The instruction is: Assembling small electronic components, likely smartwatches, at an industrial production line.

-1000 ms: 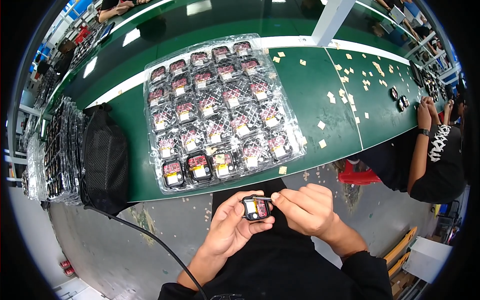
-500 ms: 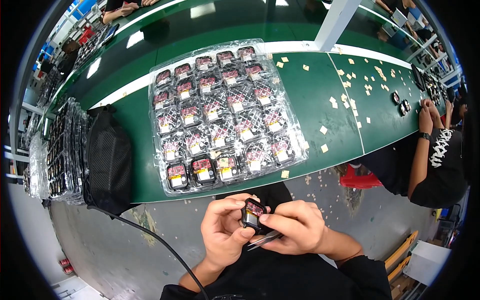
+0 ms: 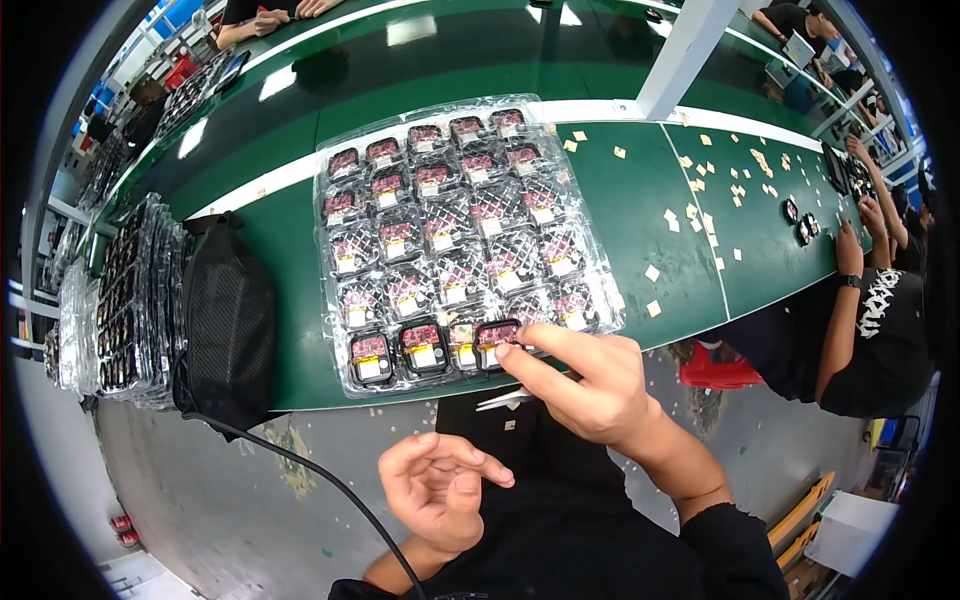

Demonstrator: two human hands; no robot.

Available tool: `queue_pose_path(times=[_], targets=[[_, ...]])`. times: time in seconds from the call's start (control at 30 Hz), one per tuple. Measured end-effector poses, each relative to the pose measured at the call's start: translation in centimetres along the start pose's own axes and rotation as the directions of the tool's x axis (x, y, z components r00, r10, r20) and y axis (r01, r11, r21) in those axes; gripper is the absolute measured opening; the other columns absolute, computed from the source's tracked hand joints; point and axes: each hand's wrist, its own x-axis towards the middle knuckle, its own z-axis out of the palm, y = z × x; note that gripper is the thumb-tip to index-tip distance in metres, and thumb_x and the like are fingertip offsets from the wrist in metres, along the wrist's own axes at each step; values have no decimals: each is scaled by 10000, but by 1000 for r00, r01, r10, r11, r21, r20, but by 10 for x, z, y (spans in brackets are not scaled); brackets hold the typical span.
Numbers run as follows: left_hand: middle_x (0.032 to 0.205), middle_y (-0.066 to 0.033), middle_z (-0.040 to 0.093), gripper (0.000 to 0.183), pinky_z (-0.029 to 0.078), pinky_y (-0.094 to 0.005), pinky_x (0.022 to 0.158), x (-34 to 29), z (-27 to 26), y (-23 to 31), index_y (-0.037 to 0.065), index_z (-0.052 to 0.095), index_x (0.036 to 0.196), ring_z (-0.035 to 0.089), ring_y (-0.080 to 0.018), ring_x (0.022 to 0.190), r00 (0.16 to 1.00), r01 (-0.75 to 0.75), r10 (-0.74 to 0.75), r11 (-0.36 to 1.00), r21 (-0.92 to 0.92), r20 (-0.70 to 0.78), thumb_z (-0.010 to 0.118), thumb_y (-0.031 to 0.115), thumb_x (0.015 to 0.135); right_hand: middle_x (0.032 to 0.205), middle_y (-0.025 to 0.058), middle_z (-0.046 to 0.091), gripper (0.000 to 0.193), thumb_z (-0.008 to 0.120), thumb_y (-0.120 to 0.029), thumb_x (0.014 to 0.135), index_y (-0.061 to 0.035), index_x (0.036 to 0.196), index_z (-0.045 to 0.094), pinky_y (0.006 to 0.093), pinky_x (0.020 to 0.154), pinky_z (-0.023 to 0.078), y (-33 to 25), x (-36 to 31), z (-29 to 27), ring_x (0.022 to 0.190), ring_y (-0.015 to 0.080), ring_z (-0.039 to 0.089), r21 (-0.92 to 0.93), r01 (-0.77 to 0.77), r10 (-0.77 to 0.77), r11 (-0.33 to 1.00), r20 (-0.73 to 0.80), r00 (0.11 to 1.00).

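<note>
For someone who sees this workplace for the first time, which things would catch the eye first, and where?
Probably the clear tray, filled with rows of small devices, in the middle of the green table. At its near edge, the right hand, holding tweezers, touches one device, while the left hand is empty, nearer the body. Pale squares lie scattered over the table's right part.

The square black device (image 3: pixel 494 336), reddish inside, faces upward at the tray (image 3: pixel 401 384).

Tweezers (image 3: pixel 505 400) (apparently), partly behind fingers (image 3: pixel 543 379)
</note>
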Motion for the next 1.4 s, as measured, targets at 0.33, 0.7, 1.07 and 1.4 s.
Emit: queue_pose_path(times=[0.33, 0.7, 1.07, 1.4], targets=[[872, -153, 620, 332, 590, -331, 582, -8, -1, -17, 9, 426, 1276, 656, -211, 646, 989, 47, -55, 997, 62, 139, 596, 100, 1006, 1230, 78, 648, 365, 719, -142, 718, -104, 1081, 709, 266, 440, 471, -2, 19, -12, 539, 120, 626, -102, -42, 79, 994, 383, 920], [820, -115, 614, 313, 561, -301, 604, -13, -5, -21, 6, 476, 1232, 616, -174, 651, 994, 73, -83, 989, 132, 71, 628, 119, 983, 1127, 106, 633, 397, 672, 13, 753, -97, 1133, 704, 365, 585, 564, 77, -14, -61, 682, 256, 694, -230, -489, 471, 842, -131, 872], [882, -120, 631, 313, 561, -304, 680, -13, -10, -32, -15, 525, 1236, 635, -178, 734, 981, 59, -89, 983, 171, 171, 657, 94, 973, 1190, 198, 607, 390, 574, -365, 992, -156, 1316, 638, 520, 892, 526, 254, -114, -199, 1017, 435, 660, -636, -765, 784, -105, -526, 330], [827, -114, 617, 304, 550, -288, 656, -15, -7, -31, -13, 517, 1207, 626, -164, 693, 987, 79, -107, 973, 216, 122, 648, 121, 968, 1238, 199, 592, 463, 669, -442, 934, -69, 1201, 610, 533, 892, 516, 270, -116, -195, 1060, 445, 644, -485, -873, 688, -57, -653, 317]])
